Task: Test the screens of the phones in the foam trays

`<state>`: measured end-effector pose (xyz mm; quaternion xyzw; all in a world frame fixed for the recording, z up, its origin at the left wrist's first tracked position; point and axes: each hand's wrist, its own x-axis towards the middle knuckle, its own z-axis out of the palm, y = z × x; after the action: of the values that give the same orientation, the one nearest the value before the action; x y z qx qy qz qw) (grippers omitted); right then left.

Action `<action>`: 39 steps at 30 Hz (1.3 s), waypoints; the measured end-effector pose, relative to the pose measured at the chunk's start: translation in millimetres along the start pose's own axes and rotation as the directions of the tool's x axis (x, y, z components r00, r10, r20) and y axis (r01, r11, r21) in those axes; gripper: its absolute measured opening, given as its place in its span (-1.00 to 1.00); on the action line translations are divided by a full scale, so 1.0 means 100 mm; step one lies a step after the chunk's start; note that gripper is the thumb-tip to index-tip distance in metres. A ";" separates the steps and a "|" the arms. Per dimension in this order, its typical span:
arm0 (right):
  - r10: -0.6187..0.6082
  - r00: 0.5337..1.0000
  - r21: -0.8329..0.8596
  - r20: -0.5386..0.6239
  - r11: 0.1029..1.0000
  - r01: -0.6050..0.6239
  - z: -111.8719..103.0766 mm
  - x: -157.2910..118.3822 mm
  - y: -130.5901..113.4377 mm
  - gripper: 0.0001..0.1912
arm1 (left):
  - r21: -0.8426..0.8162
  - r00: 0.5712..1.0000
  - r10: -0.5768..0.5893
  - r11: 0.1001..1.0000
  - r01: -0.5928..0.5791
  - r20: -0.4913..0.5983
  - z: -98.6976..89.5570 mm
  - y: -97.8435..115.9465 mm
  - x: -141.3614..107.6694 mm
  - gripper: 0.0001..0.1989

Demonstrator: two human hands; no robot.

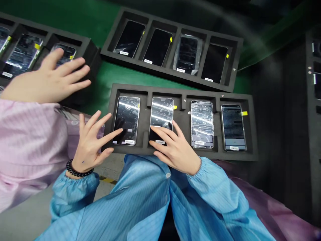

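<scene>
Several smartphones lie in the compartments of a black foam tray (pixel 183 150) close in front of me. My left hand (pixel 90 144) is spread, its index fingertip on or just over the screen of the leftmost smartphone (pixel 126 115). Over the lower half of the second smartphone (pixel 162 107) lies my right hand (pixel 173 145), fingers stretched and apart. Its fingertips reach the phone's left and right edges, and the thumb is near the lower end. Farther right are a smartphone under wrinkled clear film (pixel 202 122) and one with a lit screen of text lines (pixel 233 124).
A second foam tray (pixel 160 72) with phones sits behind on the green table surface (pixel 105 75). At left, another person's hand (pixel 50 78) in a pink sleeve (pixel 32 140) spreads over a third tray (pixel 86 53). More devices (pixel 316 80) stand at the right edge.
</scene>
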<state>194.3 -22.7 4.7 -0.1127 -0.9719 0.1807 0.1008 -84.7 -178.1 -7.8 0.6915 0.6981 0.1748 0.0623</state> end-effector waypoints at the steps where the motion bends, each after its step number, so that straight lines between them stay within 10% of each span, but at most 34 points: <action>1: -0.002 1.000 0.002 -0.002 1.000 0.002 0.00 0.00 0.00 -0.71 | 0.002 1.000 -0.011 1.000 0.011 0.001 0.00 0.00 -0.02 -0.52; 19: 0.046 0.999 -0.041 -0.018 0.998 -0.047 -0.08 -0.26 0.02 -0.64 | 0.013 0.988 0.154 0.988 -0.154 -0.011 0.03 0.05 0.02 -0.43; 39: 0.043 0.988 -0.085 -0.148 0.995 -0.056 -0.06 -0.34 0.04 -0.67 | 0.001 0.988 -0.097 0.995 0.098 0.123 -0.06 -0.11 0.21 -0.26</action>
<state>228.6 -25.7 3.2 -0.1543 -0.9658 0.1308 0.1621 -97.9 -157.8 -2.4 0.6658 0.7255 0.1303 0.1156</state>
